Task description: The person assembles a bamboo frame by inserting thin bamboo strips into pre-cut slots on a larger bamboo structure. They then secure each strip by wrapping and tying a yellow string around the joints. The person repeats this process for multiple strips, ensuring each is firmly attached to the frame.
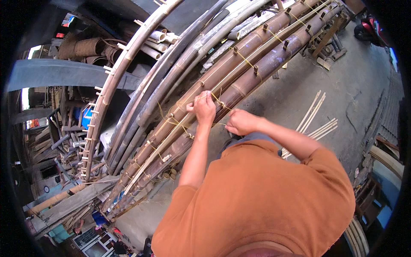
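Two thick brown bamboo poles run diagonally in front of me, a far pole (245, 50) and a near pole (272, 64). Short pegs stick out along both. Thin bamboo strips (246, 63) lie lengthwise between them. Yellow cord (245, 59) crosses from pole to pole and loops about the pegs. My left hand (204, 106) is closed in a pinch on the cord above the strips. On the near side, my right hand (241, 123) has its fingers closed on the cord, which stretches past a peg (221, 103) between my hands. Its exact path inside my fingers is hidden.
Beyond the poles lie several long grey bamboo poles (188, 60), and a curved pole with pale pegs (112, 81) stands at left. Loose strips (311, 112) rest on the concrete floor (342, 85) at right. A red motorbike (373, 32) is at the far right.
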Motion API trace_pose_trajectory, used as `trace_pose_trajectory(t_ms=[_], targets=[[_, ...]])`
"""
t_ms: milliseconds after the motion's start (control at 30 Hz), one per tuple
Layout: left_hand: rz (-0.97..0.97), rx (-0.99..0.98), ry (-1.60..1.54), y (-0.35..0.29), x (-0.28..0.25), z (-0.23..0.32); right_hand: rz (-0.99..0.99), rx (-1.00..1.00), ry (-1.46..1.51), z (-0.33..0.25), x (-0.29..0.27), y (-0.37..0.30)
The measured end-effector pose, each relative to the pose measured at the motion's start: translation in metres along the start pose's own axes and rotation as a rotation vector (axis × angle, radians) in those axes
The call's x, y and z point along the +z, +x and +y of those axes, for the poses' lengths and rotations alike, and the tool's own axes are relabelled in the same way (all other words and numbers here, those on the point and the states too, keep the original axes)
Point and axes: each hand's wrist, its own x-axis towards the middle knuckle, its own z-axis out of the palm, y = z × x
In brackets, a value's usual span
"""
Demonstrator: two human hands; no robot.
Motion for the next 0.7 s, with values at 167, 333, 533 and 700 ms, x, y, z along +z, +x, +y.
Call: trace_pose_trajectory(t_ms=[167, 333, 533, 700], targets=[[-0.008, -0.107, -0.618, 0.066, -0.038, 0.034, 0.121, 0.136, 0.07, 0.004, 0.024, 0.007], [0.103, -0.049, -0.147, 0.127, 0.024, -0.055, 0.332, 0.123, 0.133, 0.006, -0.008, -0.003], [-0.101, -0.116, -0.096, 0.119, 0.015, -0.063, 0.481, 0.796, 0.73, 0.036, -0.021, 0.039], [-0.008, -0.201, -0.378, 0.079, -0.081, -0.076, 0.905, 0.631, 1.038, 0.06, 0.009, 0.054]])
